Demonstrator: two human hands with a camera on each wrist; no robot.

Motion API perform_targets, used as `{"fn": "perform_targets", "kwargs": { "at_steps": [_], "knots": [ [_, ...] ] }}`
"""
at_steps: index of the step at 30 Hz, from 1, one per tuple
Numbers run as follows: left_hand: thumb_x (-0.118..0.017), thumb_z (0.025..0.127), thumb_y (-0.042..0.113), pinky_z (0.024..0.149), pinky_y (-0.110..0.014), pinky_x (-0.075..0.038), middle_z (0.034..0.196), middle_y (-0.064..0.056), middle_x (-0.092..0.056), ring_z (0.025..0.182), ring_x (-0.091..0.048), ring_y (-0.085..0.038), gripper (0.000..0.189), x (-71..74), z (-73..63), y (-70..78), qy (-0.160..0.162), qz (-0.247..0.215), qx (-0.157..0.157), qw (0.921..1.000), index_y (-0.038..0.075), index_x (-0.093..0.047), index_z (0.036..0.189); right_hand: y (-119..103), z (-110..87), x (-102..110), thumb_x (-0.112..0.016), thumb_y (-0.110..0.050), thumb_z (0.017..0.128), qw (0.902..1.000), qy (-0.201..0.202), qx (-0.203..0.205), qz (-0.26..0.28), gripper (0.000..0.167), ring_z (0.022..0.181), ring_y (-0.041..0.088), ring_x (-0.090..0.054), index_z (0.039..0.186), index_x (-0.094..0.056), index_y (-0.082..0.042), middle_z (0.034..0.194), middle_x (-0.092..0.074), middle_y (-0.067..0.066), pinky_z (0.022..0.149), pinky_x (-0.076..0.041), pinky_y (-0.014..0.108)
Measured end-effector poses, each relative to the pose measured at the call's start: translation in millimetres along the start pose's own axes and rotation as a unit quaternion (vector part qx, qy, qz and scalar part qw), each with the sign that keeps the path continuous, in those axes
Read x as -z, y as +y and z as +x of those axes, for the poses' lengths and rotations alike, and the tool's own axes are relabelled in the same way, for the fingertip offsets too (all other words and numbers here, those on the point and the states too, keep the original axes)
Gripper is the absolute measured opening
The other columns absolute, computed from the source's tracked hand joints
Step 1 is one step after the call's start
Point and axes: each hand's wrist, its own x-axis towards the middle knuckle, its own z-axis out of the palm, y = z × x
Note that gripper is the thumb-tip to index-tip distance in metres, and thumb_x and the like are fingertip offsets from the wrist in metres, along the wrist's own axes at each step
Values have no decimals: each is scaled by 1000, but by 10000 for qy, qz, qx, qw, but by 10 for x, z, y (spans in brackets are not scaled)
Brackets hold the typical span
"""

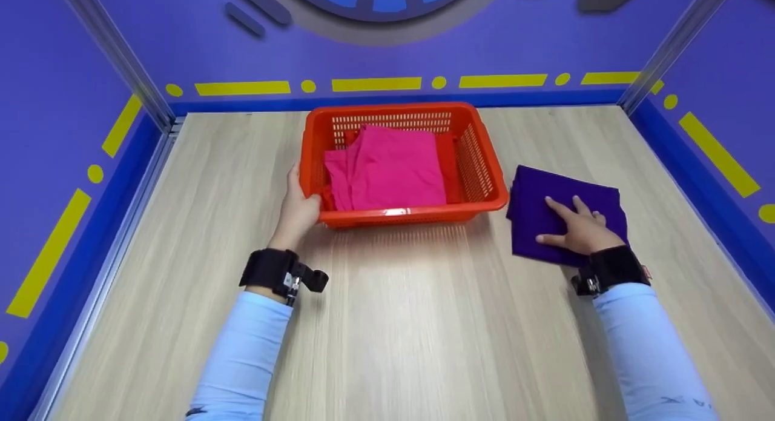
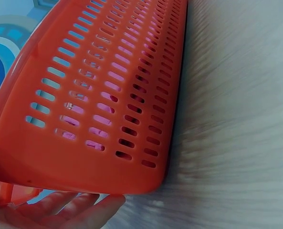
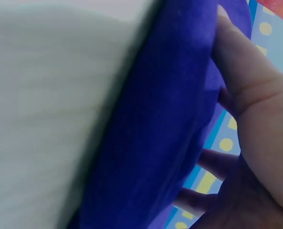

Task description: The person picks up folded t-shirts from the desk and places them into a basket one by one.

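Note:
An orange-red plastic basket (image 1: 396,216) with slotted walls stands on the table near the back. Inside it lies a folded pink cloth (image 1: 393,169), with some red cloth (image 1: 447,166) showing around it. My left hand (image 1: 298,209) grips the basket's left side, thumb over the rim and fingers against the outer wall; the left wrist view shows those fingers (image 2: 96,212) at the end wall. To the right of the basket, a folded dark purple cloth (image 1: 533,209) lies flat on the table. My right hand (image 1: 584,227) rests on it with its fingers spread.
The pale wood table (image 1: 399,324) is bounded by a blue-purple back wall (image 1: 387,63) and side walls with yellow markings. Metal posts (image 1: 115,51) stand at the back corners. The basket sits close to the back wall.

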Motion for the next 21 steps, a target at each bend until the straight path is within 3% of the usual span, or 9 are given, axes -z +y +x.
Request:
{"fn": "perform_targets", "kwargs": {
  "at_steps": [5,9,15,21],
  "knots": [
    [-38,96,-4,107,-39,-37,164,-18,-24,129,-43,-30,79,-1,1,-2,31,133,-17,9999,15,0,164,38,-148,-68,-64,-62,91,9997,85,206,-54,101,131,78,0,163,-13,-13,160,4,38,96,-14,88],
    [-38,96,-3,96,-37,-41,163,-18,-26,123,-47,-32,79,-4,-5,-21,44,131,-22,9999,15,0,164,43,-262,-135,-68,-58,91,9986,231,453,-161,100,136,73,-5,162,-18,-8,158,-3,42,103,-12,84],
    [-38,96,-3,84,-32,-41,163,-16,-25,117,-50,-31,79,-22,-16,-37,76,88,36,9999,15,0,164,3,-448,-248,-70,-57,89,9979,220,556,-265,100,132,77,-8,162,-20,-10,157,-9,43,100,-14,85],
    [-37,97,-3,66,-27,-42,161,-17,-29,80,-52,-24,79,-22,-13,-6,146,160,-9,9998,16,-1,164,-107,-622,-332,-75,-52,87,9954,392,778,-408,96,127,80,-15,161,-26,-14,155,-15,44,98,-18,86]
  ]
}}
